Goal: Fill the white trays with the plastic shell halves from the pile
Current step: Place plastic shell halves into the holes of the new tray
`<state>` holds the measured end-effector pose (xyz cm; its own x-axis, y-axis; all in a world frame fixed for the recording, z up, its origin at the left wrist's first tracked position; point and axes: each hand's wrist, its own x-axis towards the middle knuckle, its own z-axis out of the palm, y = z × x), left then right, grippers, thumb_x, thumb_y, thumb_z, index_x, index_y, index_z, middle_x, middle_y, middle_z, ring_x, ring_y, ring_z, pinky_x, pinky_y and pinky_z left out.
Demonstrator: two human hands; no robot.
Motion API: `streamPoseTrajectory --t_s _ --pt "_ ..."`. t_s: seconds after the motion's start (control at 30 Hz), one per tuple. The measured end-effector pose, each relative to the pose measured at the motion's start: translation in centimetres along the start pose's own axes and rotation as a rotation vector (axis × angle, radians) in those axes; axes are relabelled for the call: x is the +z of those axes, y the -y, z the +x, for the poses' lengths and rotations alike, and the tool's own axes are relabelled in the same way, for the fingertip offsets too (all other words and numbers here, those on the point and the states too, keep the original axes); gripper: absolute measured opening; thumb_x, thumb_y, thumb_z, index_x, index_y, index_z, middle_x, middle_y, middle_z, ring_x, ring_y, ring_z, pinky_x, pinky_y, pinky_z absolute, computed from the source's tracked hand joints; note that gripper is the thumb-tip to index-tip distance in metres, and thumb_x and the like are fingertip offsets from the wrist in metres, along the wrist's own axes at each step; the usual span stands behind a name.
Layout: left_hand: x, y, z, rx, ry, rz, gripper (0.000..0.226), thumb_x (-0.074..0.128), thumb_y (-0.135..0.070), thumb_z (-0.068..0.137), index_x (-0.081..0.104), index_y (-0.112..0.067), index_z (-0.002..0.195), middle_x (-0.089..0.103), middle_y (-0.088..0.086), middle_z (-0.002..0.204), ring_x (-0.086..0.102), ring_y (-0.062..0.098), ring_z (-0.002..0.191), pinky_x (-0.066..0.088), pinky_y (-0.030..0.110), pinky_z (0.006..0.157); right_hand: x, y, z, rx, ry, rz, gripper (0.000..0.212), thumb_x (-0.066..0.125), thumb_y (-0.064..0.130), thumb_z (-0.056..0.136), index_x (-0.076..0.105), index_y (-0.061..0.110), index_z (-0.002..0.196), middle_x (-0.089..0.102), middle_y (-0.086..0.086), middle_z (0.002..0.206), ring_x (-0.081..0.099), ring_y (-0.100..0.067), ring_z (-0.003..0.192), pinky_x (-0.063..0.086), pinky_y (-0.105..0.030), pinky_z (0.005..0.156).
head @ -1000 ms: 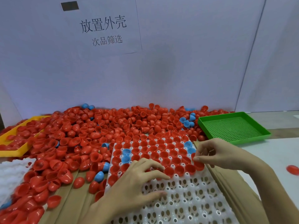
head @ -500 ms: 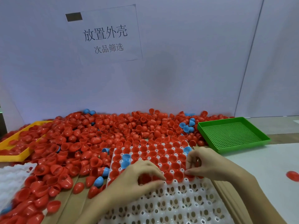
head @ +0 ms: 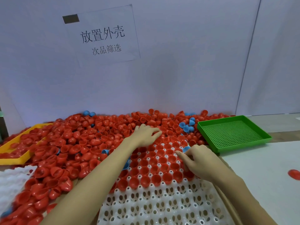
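The white tray (head: 154,207) with round cells lies in front of me. Its far rows hold red shell halves (head: 153,161), and the near rows are bare. Beyond it and to the left spreads the pile of red shell halves (head: 84,140) with a few blue ones (head: 186,127). My left hand (head: 144,135) reaches over the tray's far edge into the pile, fingers spread and touching red shells. My right hand (head: 199,161) rests on the tray's right side with fingers curled down. What lies under its fingers is hidden. A blue shell (head: 186,149) sits just behind its fingertips.
A green perforated tray (head: 232,133) stands at the right by the wall. A yellow tray (head: 14,159), partly buried in shells, is at the left. Another white tray (head: 11,181) lies at the near left. One red shell (head: 294,174) lies alone on the white tabletop at the right.
My left hand has left the tray's middle and reached forward into the pile. My right hand has stayed at the tray's right side, shifting slightly toward me.
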<state>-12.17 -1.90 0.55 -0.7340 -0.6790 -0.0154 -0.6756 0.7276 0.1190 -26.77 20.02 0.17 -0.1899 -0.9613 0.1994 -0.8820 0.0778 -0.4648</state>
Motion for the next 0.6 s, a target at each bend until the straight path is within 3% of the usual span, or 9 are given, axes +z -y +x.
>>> streamPoseTrajectory --t_s 0.07,0.13,0.27,0.33,0.4,0.47,0.53,0.6 --pt "0.7 0.6 0.6 0.012 -0.002 0.037 0.051 0.027 -0.055 0.11 0.054 -0.037 0.15 0.054 0.004 0.151 0.041 0.033 0.141 0.024 0.057 0.119 -0.2 -0.3 0.1 -0.021 -0.016 0.048 0.067 0.05 0.05 0.106 0.064 0.006 0.057 0.06 -0.007 0.049 0.046 -0.012 0.041 0.047 -0.033 0.054" --pt "1.2 0.9 0.3 0.041 -0.097 0.041 0.049 0.029 -0.053 0.111 0.06 -0.034 0.143 0.061 0.0 0.142 0.048 0.027 0.135 0.027 0.053 0.117 -0.5 -0.5 0.1 -0.033 -0.043 0.096 0.065 0.05 0.05 0.106 0.068 0.012 0.056 0.06 0.006 0.046 0.05 -0.009 0.04 0.045 -0.023 0.051" --pt "0.8 0.9 -1.1 0.072 -0.36 -0.092 0.038 0.046 -0.047 0.109 0.069 -0.028 0.131 0.072 -0.006 0.117 0.059 0.017 0.113 0.037 0.049 0.113 -0.3 -0.8 0.2 -0.067 -0.074 0.089 0.064 0.049 0.05 0.106 0.069 0.011 0.059 0.054 0.012 0.043 0.049 -0.009 0.04 0.048 -0.029 0.054" --pt "0.1 0.6 -2.4 0.079 -0.491 -0.283 0.034 0.061 -0.048 0.102 0.068 -0.029 0.128 0.069 -0.01 0.117 0.06 0.011 0.111 0.043 0.038 0.108 -0.3 -0.7 0.2 -0.075 -0.089 0.103 0.065 0.048 0.052 0.106 0.07 0.011 0.06 0.054 0.008 0.043 0.047 -0.009 0.039 0.043 -0.024 0.05" --pt "-0.6 -0.1 -4.7 0.087 -0.55 -0.539 0.035 0.077 -0.045 0.092 0.065 -0.034 0.122 0.066 -0.018 0.115 0.061 0.003 0.105 0.047 0.018 0.095 -0.4 -0.4 0.2 -0.074 -0.125 0.135 0.061 0.048 0.053 0.104 0.07 0.013 0.064 0.057 0.005 0.049 0.047 -0.01 0.042 0.041 -0.024 0.05" --pt "-0.8 -1.0 -7.8 0.109 -0.535 -0.727 0.035 0.083 -0.037 0.088 0.062 -0.04 0.116 0.067 -0.018 0.101 0.066 0.005 0.093 0.051 0.012 0.082 -0.5 0.1 0.1 -0.091 -0.176 0.16 0.041 0.054 0.049 0.103 0.072 0.021 0.08 0.064 0.004 0.061 0.056 -0.01 0.053 0.049 -0.029 0.056" --pt "-0.4 -1.7 -11.1 0.141 -0.502 -0.811 0.032 0.081 -0.032 0.091 0.063 -0.042 0.115 0.069 -0.013 0.096 0.069 0.009 0.089 0.054 0.017 0.08 -0.6 0.9 -0.1 -0.102 -0.207 0.255 0.012 0.064 0.042 0.1 0.07 0.032 0.104 0.068 0.007 0.076 0.065 -0.007 0.065 0.053 -0.025 0.062" --pt "0.3 -2.3 -14.1 0.172 -0.461 -0.876 0.029 0.078 -0.032 0.094 0.065 -0.041 0.118 0.071 -0.009 0.095 0.071 0.013 0.089 0.057 0.023 0.081 -0.8 1.7 -0.4 -0.144 -0.136 0.407 0.031 0.071 0.035 0.098 0.062 0.043 0.126 0.07 0.012 0.093 0.071 -0.006 0.078 0.057 -0.023 0.068"
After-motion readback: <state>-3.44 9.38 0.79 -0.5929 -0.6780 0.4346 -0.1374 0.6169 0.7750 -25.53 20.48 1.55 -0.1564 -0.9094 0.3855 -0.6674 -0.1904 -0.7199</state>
